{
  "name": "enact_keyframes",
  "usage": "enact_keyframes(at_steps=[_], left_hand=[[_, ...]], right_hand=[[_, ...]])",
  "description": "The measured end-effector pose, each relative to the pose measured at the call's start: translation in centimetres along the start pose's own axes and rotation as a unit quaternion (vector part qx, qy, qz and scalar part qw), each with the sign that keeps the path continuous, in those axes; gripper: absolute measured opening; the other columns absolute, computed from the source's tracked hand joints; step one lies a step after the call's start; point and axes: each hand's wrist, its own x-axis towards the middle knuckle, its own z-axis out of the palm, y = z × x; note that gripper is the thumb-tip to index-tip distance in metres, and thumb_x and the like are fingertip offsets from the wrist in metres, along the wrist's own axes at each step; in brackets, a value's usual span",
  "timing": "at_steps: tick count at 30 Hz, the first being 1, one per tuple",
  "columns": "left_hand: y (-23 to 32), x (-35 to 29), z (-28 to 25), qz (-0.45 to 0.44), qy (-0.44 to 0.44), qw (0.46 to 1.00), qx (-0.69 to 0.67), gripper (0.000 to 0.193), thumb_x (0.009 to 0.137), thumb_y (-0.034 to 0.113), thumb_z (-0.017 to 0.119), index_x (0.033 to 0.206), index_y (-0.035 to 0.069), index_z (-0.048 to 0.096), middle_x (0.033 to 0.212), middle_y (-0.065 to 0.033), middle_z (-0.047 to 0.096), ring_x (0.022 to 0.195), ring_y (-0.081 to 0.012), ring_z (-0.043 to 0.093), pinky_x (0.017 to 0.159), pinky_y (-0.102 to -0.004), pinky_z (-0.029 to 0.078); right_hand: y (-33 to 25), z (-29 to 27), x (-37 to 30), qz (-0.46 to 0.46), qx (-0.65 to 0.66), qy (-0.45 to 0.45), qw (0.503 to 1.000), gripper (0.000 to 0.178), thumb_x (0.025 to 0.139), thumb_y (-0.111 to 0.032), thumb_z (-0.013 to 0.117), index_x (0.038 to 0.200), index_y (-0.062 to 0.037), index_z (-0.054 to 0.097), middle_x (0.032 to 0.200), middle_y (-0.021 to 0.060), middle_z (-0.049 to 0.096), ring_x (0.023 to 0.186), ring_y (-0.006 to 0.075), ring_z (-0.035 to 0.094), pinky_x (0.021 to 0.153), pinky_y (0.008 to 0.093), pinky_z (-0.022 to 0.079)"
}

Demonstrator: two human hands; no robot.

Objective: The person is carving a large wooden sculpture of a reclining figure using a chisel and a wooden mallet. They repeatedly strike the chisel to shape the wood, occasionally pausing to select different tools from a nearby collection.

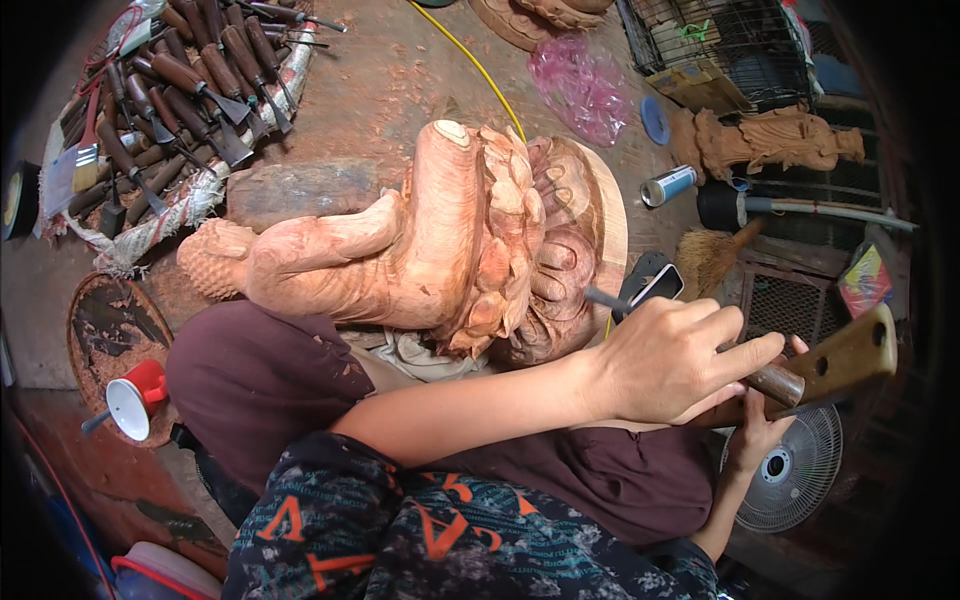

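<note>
1. surface: brown floor (365, 85), dusted with reddish wood chips; yellow cord (470, 55) runs across it.
2. room: wire cage (765, 45) at upper right; round fan (815, 470) behind the right hand.
3. containers: bundled white sacking (190, 209), upper left, full of dark-handled chisels (237, 45); round tray (72, 325) holds shavings (118, 352); red cup (150, 382) beside it, contents unclear.
4. carved wooden figure (420, 240): on its side before the knees, head leftward, petalled base rightward.
5. left hand (670, 360): closed round a chisel (776, 385), tip near the base; contact cannot be told.
6. right hand (762, 432): curled round a wooden club (845, 358), grip partly hidden.
</note>
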Motion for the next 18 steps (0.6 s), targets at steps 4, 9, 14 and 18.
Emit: enact_keyframes(at_steps=[4, 9, 14, 18], left_hand=[[1.4, -0.2, -1.3, -0.058, -0.045, 0.997, 0.032, 0.047, 0.079, 0.024, 0.071, 0.121, 0.01, 0.056, 0.079, -0.0071, 0.051, 0.064, -0.0256, 0.062, 0.05, -0.0358, 0.048], [-0.4, 4.8, -6.8, -0.242, 0.017, 0.97, 0.025, 0.04, 0.096, 0.026, 0.053, 0.128, 0.003, 0.047, 0.105, -0.0228, 0.063, 0.09, -0.0319, 0.066, 0.08, -0.0402, 0.052], [-1.7, 7.9, -20.5, -0.45, 0.074, 0.885, 0.089, 0.061, 0.094, 0.016, 0.053, 0.15, 0.012, 0.027, 0.091, -0.0059, 0.061, 0.062, -0.0075, 0.048, 0.051, -0.0215, 0.044], [-5.3, 4.6, -35.6, -0.428, 0.249, 0.848, 0.188, 0.066, 0.094, 0.004, 0.047, 0.152, 0.018, 0.018, 0.083, -0.0068, 0.055, 0.057, -0.0088, 0.048, 0.042, -0.0216, 0.04]], right_hand=[[2.0, -2.1, -0.7, 0.048, -0.032, -0.066, 0.996, 0.067, 0.08, 0.0, 0.069, 0.139, -0.0001, 0.039, 0.094, 0.004, 0.055, 0.086, 0.0114, 0.054, 0.08, 0.025, 0.045], [1.7, -1.2, -0.8, 0.074, 0.039, -0.124, 0.989, 0.069, 0.073, 0.006, 0.064, 0.137, -0.0013, 0.041, 0.086, 0.0026, 0.052, 0.078, 0.0095, 0.049, 0.074, 0.0227, 0.042], [1.9, -1.2, -1.2, 0.138, -0.011, -0.275, 0.952, 0.056, 0.064, 0.002, 0.071, 0.118, -0.0016, 0.056, 0.085, 0.0038, 0.058, 0.076, 0.0137, 0.057, 0.071, 0.0274, 0.046], [1.4, -0.4, -0.4, -0.098, -0.09, -0.446, 0.885, 0.049, 0.059, -0.006, 0.071, 0.108, -0.0068, 0.064, 0.091, 0.0137, 0.069, 0.083, 0.0343, 0.068, 0.07, 0.037, 0.054]])
